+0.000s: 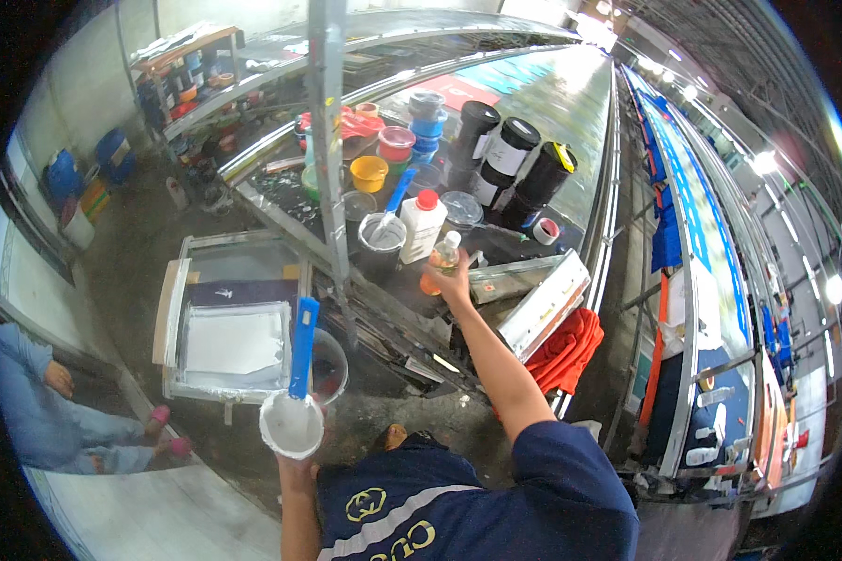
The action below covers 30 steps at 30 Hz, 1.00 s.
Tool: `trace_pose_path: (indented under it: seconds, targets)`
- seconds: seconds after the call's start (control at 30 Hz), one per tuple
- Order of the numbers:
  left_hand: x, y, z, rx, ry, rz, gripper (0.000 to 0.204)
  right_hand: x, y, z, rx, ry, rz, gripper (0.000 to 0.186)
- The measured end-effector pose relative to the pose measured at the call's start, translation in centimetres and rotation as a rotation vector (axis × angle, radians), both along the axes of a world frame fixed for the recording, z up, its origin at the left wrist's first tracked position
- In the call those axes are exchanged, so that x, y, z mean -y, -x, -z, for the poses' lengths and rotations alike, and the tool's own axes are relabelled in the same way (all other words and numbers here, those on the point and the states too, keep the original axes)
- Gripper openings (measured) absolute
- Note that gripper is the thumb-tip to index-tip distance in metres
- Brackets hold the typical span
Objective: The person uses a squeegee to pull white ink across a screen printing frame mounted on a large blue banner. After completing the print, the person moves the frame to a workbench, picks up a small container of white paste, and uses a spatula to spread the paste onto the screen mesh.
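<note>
My left hand [297, 470] is under a round tub [292, 428] of white paste, fingers mostly hidden beneath it. A blue-handled spatula [302, 346] stands upright in the paste. At the table's near edge, my right hand [456, 283] is wrapped round a small clear bottle [431, 282] with orange contents and a pale cap. Just left of it stands a white bottle [422, 231] with a red cap. Beside that sits another tub [382, 234] smeared with white, with a second blue-handled tool [402, 190] leaning in it.
Black jars [513, 150], a yellow bowl [369, 174] and stacked blue tubs [428, 126] crowd the table. A metal post [327, 140] rises in front. A framed screen [234, 341] lies left; red cloth [571, 351] hangs right. Another person [42, 402] is at far left.
</note>
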<state>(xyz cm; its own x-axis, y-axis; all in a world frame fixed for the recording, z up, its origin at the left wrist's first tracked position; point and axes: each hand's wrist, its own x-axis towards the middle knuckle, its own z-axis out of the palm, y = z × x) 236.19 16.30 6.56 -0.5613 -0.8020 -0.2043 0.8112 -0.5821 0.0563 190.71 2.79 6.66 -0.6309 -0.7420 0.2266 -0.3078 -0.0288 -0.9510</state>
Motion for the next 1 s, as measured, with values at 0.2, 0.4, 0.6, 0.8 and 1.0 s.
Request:
trace_pose_path:
  seconds: [0.2, 0.4, 0.6, 0.8, 1.0]
  targets:
    - [0.3, -2.0, -0.9, 1.022, 0.471, -0.272, 0.052, -1.7, -6.7, -5.5, -0.057, 0.023, -0.229, 0.067]
    - [11.4, 5.2, -6.2, 1.492, 1.05, -0.812, 0.073, -5.8, -11.9, -24.9, -0.721, -0.575, -0.845, 0.076]
    - [5.6, -3.2, -3.8, 0.002, 0.003, -0.155, 0.053, -8.3, -25.9, -22.3, -1.145, -0.712, -1.331, 0.069]
    - [4.7, -1.4, -4.6, 0.096, -0.048, -0.138, 0.053, -9.9, -26.3, -22.2, -1.185, -0.688, -1.241, 0.067]
    - [3.9, 1.7, -3.3, 0.373, 0.129, -0.164, 0.048, -10.8, -22.0, -19.9, -0.923, -0.788, -1.088, 0.07]
